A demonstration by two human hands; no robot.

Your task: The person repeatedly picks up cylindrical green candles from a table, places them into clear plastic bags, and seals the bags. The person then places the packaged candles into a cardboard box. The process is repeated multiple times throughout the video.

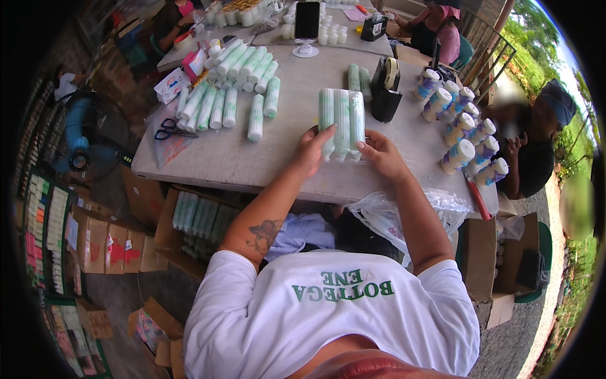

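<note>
Between my two hands, a clear plastic pack of white-and-green candles (341, 123) is held upright over the near part of the table. My left hand (310, 150) grips its lower left side, thumb across the front. Closed on the lower right corner is my right hand (381, 156), its thumb against the wrap. Just beyond the pack stand similar candle bundles (358, 79) and a black tape dispenser (386, 91). A large pile of wrapped candles (237, 79) lies to the left, with one bundle (255, 118) apart from it.
Dark-handled scissors (173, 129) lie at the table's left edge. Several white jars (457, 155) with blue-purple labels line the right side, near a red-handled tool (478, 197). A phone on a stand (307, 25) is at the back. An open carton (180, 221) holds more packs below. Other people sit around.
</note>
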